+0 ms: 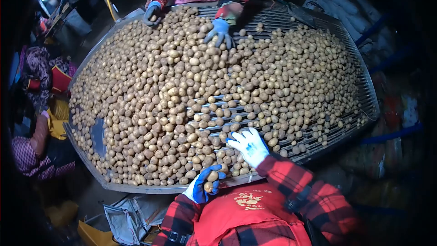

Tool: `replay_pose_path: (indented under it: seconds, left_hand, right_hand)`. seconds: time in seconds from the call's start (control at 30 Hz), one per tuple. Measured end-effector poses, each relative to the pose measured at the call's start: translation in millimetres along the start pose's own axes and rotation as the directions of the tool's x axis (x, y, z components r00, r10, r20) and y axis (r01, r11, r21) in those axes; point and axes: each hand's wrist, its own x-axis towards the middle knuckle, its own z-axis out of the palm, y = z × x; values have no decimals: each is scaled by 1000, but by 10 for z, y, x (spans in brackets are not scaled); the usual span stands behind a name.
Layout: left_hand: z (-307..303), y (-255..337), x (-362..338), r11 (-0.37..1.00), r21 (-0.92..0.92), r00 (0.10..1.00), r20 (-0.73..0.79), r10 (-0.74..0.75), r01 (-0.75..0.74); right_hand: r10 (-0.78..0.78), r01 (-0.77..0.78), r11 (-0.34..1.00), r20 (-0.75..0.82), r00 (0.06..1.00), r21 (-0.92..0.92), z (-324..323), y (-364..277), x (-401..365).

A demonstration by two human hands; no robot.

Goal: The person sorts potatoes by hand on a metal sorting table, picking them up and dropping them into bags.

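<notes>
A wide slatted sorting table (214,127) is heaped with small potatoes (159,95). At the near rim my left hand (196,188), in a blue and white glove, curls around a couple of potatoes (210,181). My right hand (250,146), in a white glove with blue marks, reaches over the near part of the slats. Its fingers are spread beside the potatoes there, palm down; whether anything lies beneath the palm is hidden.
Across the table a person's gloved hands (220,33) work among the potatoes. Another person (38,150) is at the left, near a yellow sack (58,118). Filled sacks (346,13) lie at the back right. A grey bag (127,221) stands below the near rim (150,189).
</notes>
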Motion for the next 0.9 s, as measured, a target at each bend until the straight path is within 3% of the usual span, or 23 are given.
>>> replay_pose_path:
  seconds: [0.13,0.2,0.27,0.33,0.37,0.4,0.47,0.5,0.53,0.57,0.6,0.67,0.7,0.73,0.8,0.83,0.87,0.9]
  left_hand:
    - [158,-19,-4,997,-79,1000,-17,-7,6]
    - [215,-30,8,988,-146,990,-138,20,-41]
    - [259,-13,-76,988,-113,985,-144,92,-109]
    - [136,-40,-97,971,-95,970,-128,205,-218]
    - [121,-54,-136,943,-222,961,-181,209,-247]
    - [216,-21,-198,933,-273,962,-197,187,-237]
    - [191,-32,-152,853,-469,970,-177,164,-230]
    - [67,-36,-97,829,-516,976,-97,193,-215]
    - [-214,-96,-51,881,-317,937,-122,328,-350]
    - [-236,-55,-30,889,-294,936,-116,332,-351]
    - [-182,3,-11,896,-270,936,-110,334,-352]
    - [10,81,-56,780,-605,979,6,202,-158]
    - [57,80,-85,825,-533,980,-44,193,-186]
    - [23,72,-87,823,-537,981,-44,190,-184]
    - [-54,28,-81,869,-460,983,-64,174,-183]
    - [-2,15,-50,866,-455,976,-161,147,-206]
    - [-5,25,5,868,-453,977,-155,145,-201]
    - [-21,19,41,867,-468,984,-128,123,-170]
  right_hand:
    - [-36,77,938,126,991,-339,517,-62,385]
    - [18,14,928,80,997,-373,954,-144,609]
    - [80,-69,897,7,997,-436,1279,-159,679]
    - [248,-245,967,37,968,-73,463,-57,470]
    - [340,-338,923,23,940,182,220,-61,424]
    - [346,-298,920,-168,923,254,170,-165,338]
    - [242,-162,930,-216,946,329,-49,-447,217]
    - [154,-106,927,-108,982,359,-197,-584,197]
    - [58,-52,917,-2,998,396,-255,-698,154]
    - [16,123,896,-308,951,427,28,-822,19]
    - [54,226,845,-497,866,486,-18,-820,-92]
    - [47,105,874,-297,954,474,-117,-486,-350]
    - [242,-141,880,-172,955,454,-142,-268,-541]
    - [431,-377,836,-52,901,399,-145,-90,-723]
    - [642,-629,767,-135,755,128,537,-55,-1029]
    - [618,-619,781,33,785,83,468,-210,-963]
    - [584,-600,793,149,798,106,375,-409,-818]
    - [460,-479,861,142,877,169,301,-512,-752]
